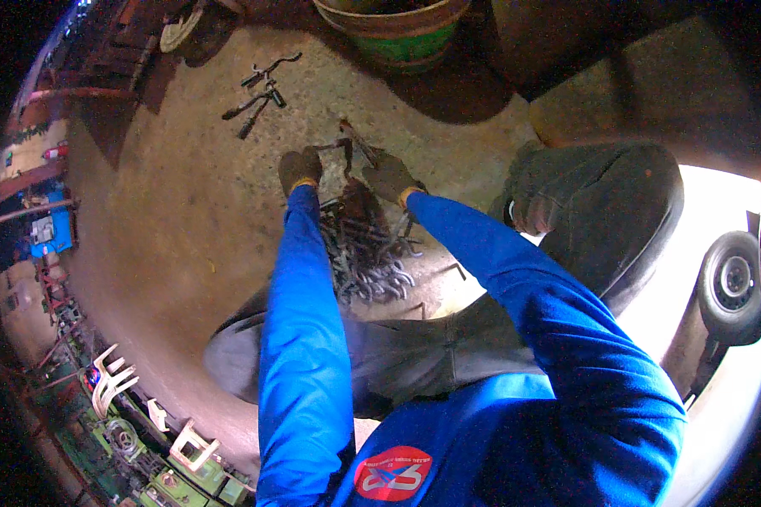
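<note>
My left hand, in a dark glove, is closed around one end of a bent metal rod. That rod juts to the right and turns down between my hands. A slim tool with a reddish-brown tip is gripped in my gloved right hand; its exact kind is too blurred to tell. The tool lies close beside the rod, and I cannot tell whether they touch. Just below both hands, between my legs, lies a heap of dark bent metal rods, several with hooked, shiny ends.
Several dark rod-like pieces lie farther off on the concrete floor. A round green tub stands at the far side. To the right is a wheel with a tyre. A white plastic chair and green machinery are at lower left.
</note>
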Available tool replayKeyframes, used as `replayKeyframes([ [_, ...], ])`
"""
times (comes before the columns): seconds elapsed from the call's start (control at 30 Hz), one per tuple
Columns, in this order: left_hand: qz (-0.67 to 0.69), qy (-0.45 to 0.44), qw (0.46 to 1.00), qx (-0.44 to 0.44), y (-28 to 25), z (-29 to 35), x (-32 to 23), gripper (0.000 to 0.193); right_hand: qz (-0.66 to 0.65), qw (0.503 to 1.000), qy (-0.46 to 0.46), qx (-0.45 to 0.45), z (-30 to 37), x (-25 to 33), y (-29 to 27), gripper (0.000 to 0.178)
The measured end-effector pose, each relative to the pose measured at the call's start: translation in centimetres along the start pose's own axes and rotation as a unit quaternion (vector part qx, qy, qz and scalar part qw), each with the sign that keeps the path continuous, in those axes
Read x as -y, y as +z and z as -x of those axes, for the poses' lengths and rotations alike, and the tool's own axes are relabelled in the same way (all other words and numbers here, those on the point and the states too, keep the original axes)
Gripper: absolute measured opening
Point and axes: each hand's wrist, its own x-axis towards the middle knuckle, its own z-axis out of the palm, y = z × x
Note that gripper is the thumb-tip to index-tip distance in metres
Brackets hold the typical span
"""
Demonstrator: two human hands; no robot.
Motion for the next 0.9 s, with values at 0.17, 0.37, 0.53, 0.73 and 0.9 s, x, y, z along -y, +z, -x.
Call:
replayKeyframes([
  [0.17,0.025,0.01,1.0,-0.007,1.6,-1.2,2.0,0.051,0.07,0.996,-0.017,0.045,-1.3,-1.5,0.7,0.043],
  [0.37,-0.017,0.056,0.997,-0.048,-0.6,0.8,-1.0,0.053,-0.017,0.999,0.03,0.031,-1.2,-1.4,0.8,0.05],
  [0.53,-0.021,0.067,0.998,0.0,-2.3,1.2,-2.0,0.053,-0.081,0.995,0.056,-0.008,-2.2,-2.0,2.2,0.042],
  [0.73,-0.065,0.098,0.993,0.016,-2.8,1.9,-1.1,0.044,0.001,0.996,0.092,0.001,-1.9,-0.2,2.3,0.042],
  [0.9,-0.082,0.138,0.987,-0.001,-2.8,2.1,-1.2,0.034,0.041,0.996,0.079,0.021,-2.8,-2.2,1.7,0.043],
])
